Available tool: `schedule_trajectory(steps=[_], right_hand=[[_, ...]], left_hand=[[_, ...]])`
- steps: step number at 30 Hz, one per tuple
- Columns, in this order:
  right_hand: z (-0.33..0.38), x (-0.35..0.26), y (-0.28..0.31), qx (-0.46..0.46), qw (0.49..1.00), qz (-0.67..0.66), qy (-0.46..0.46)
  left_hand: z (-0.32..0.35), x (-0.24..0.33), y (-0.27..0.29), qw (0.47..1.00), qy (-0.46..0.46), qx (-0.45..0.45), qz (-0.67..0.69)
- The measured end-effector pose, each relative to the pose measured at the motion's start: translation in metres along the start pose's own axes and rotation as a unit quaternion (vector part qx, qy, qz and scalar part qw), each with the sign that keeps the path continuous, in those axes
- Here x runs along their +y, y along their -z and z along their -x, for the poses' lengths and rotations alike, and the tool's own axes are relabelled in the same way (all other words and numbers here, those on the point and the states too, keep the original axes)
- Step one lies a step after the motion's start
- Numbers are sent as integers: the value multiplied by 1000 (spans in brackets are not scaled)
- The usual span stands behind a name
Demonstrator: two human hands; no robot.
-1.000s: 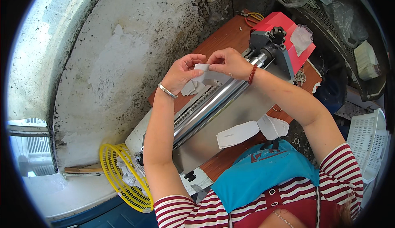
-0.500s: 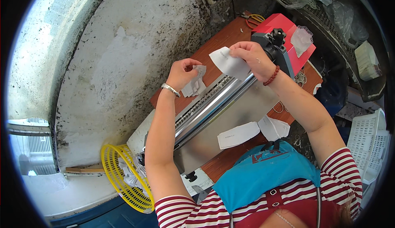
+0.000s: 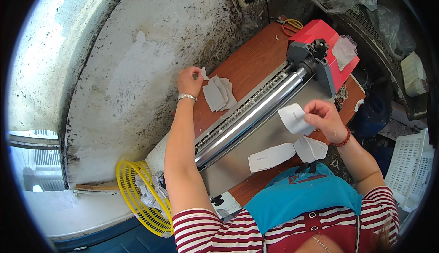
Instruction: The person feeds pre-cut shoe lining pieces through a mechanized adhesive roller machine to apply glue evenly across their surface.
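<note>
The left hand (image 3: 189, 80) drops a grey slip onto the grey stack (image 3: 219, 94) beyond the roller machine (image 3: 256, 116) (fingers loosely pinched), while the right hand (image 3: 322, 116), pinching a white label (image 3: 293, 118) before it, should feed it square and flat.

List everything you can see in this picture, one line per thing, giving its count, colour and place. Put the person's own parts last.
roller machine: one, silver rollers with grey and red end, across the wooden table
wooden table: one, reddish brown, against the wall
paper pieces: small pile, grey-white, on the table behind the rollers
paper sheets: two, white, on the machine's metal tray
scissors: one, yellow handles, far table corner
basket: one, yellow, lower left, holding scraps
crate: one, white, right edge
left hand: one, beside the pile, a scrap in its fingers
right hand: one, holding a white paper piece
</note>
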State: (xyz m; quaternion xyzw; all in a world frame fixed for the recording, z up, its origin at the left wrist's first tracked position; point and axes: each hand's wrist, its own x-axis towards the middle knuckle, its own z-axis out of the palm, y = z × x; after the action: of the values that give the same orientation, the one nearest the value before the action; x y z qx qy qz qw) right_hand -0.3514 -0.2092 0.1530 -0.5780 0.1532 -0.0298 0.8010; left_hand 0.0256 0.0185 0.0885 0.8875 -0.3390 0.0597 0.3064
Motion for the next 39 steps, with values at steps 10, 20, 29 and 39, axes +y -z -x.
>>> schedule_trajectory(steps=[10, 20, 29, 39], right_hand=[[12, 36, 6, -34, 998, 18, -55], [-15, 34, -7, 19, 777, 566, 274], [15, 28, 9, -34, 713, 636, 292], [-11, 39, 14, -77, 639, 667, 376]], left_hand=[[60, -35, -51, 921, 4, -343, -182], [47, -24, -62, 879, 107, -427, -181], [39, -11, -45, 922, 31, -311, -230], [50, 113, -65, 921, 9, -338, 195]])
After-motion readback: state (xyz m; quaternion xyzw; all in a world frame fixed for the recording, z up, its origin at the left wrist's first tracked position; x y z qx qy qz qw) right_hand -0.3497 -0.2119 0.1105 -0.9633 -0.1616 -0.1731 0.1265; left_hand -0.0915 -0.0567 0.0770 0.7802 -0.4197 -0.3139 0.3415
